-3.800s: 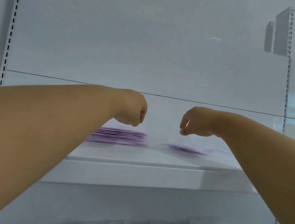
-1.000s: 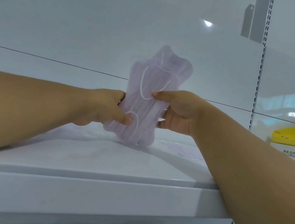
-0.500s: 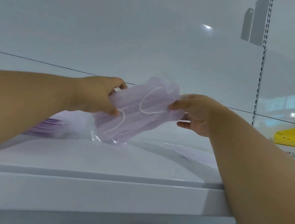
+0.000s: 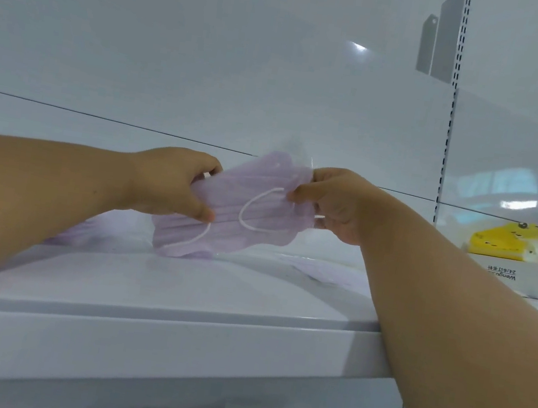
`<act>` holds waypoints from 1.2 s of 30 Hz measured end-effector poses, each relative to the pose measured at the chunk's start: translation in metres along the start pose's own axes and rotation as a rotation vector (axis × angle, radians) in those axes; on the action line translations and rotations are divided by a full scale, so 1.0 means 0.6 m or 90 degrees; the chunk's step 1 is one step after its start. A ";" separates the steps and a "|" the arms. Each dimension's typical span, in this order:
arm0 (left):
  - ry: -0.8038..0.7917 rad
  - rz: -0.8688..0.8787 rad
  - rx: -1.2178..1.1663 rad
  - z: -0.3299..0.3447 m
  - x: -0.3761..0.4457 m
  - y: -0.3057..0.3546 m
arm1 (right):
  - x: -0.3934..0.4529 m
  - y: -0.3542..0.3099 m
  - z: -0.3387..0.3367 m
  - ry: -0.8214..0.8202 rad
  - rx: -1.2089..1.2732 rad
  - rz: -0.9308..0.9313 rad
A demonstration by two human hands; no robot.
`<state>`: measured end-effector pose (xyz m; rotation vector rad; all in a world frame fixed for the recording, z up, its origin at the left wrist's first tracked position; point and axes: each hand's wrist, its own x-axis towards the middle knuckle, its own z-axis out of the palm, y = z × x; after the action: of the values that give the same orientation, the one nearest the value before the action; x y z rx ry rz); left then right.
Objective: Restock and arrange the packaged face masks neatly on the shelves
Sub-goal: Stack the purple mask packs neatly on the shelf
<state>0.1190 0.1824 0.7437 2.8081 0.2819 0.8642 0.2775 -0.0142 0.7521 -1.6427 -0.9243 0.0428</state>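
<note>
Nearest is the white shelf (image 4: 155,312) front edge, with two bare forearms reaching over it. Further in, the left hand (image 4: 173,183) and right hand (image 4: 333,202) each pinch an opposite end of a purple mask pack (image 4: 246,211), tilted, its lower left corner seemingly touching the shelf. It looks light, soft and slippery in its clear wrap, so holding both ends seems wise.

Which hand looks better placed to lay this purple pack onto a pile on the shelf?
Probably left. The left hand grips the purple mask pack at its lower end, beside the purple stack; the right hand pinches its raised end.
</note>
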 end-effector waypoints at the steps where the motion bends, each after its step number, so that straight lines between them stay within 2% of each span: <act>1: -0.001 -0.015 -0.006 -0.004 -0.001 -0.001 | 0.000 0.001 0.000 0.008 0.010 0.007; 5: -0.037 -0.082 -0.126 -0.018 -0.004 -0.019 | 0.008 -0.002 -0.018 0.089 0.168 0.008; 8: 0.032 -0.092 -0.334 -0.025 0.000 -0.025 | 0.005 -0.003 -0.028 0.048 0.234 0.025; 10: 0.067 -0.087 -0.393 -0.026 0.004 -0.022 | 0.000 0.001 -0.034 0.030 0.189 0.048; 16: -0.063 -0.129 -0.335 0.006 0.002 -0.021 | -0.018 0.039 -0.056 -0.023 0.043 0.123; 20: -0.027 -0.131 -0.327 0.015 0.012 -0.023 | -0.015 0.042 -0.044 -0.051 0.041 0.106; 24: 0.053 -0.135 -0.348 0.013 0.017 -0.024 | -0.014 0.040 -0.046 -0.020 0.117 0.058; 29: -0.045 -0.172 -0.387 0.028 0.007 -0.025 | -0.024 0.046 -0.033 -0.080 0.069 0.123; 33: 0.017 -0.196 -0.420 0.024 0.014 -0.014 | -0.021 0.040 -0.031 -0.034 0.123 0.098; 36: -0.019 -0.205 -0.403 0.024 0.008 -0.014 | -0.023 0.045 -0.032 -0.035 0.050 0.136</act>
<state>0.1302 0.1899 0.7325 2.1150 0.3650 0.6838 0.2919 -0.0376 0.7290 -1.6670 -0.7756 0.2683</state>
